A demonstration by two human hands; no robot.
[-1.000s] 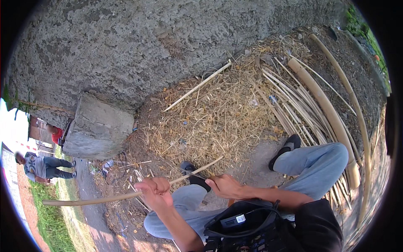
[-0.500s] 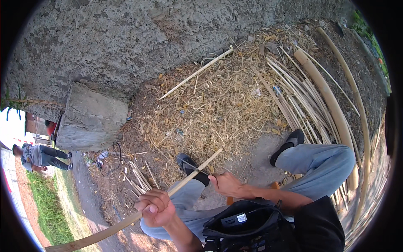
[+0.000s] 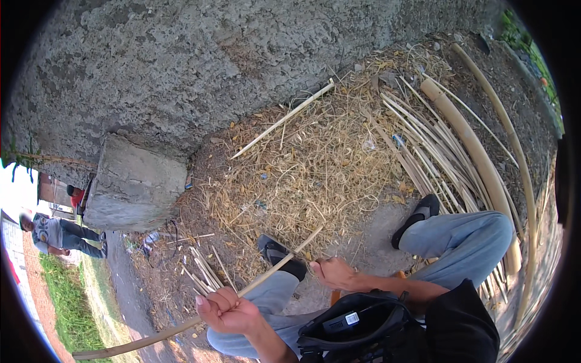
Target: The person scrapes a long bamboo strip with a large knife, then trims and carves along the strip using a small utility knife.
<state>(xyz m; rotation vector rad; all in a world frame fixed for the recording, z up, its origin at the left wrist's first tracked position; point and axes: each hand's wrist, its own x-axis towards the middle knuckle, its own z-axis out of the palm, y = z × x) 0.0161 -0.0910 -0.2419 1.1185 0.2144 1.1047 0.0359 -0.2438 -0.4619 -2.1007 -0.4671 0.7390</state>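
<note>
A long, pale bamboo strip (image 3: pixel 266 276) runs slantwise from the lower left, across my left leg, to a tip above the shavings. My left hand (image 3: pixel 229 310) is closed around its middle, palm turned partly up. Beside the strip's far part, my right hand (image 3: pixel 334 273) is closed in a fist on a knife (image 3: pixel 302 257). Only a thin dark bit of blade shows, close to the strip by my left shoe; the handle is hidden in the fist. I cannot tell whether the blade touches the strip.
Curly shavings (image 3: pixel 308 163) cover the ground between my feet and a rough wall (image 3: pixel 200 54). Split bamboo strips (image 3: pixel 433 148) and a thick pole (image 3: pixel 469 136) lie right. Shorter strips (image 3: pixel 206 269) and a concrete block (image 3: pixel 136 181) are left. An open black bag (image 3: pixel 369 330) rests against me. A person (image 3: pixel 63 235) stands far left.
The whole view has shifted slightly. My left hand has turned a little on the strip, its thumb now pointing outward. The right fist and blade sit slightly farther right and lower.
</note>
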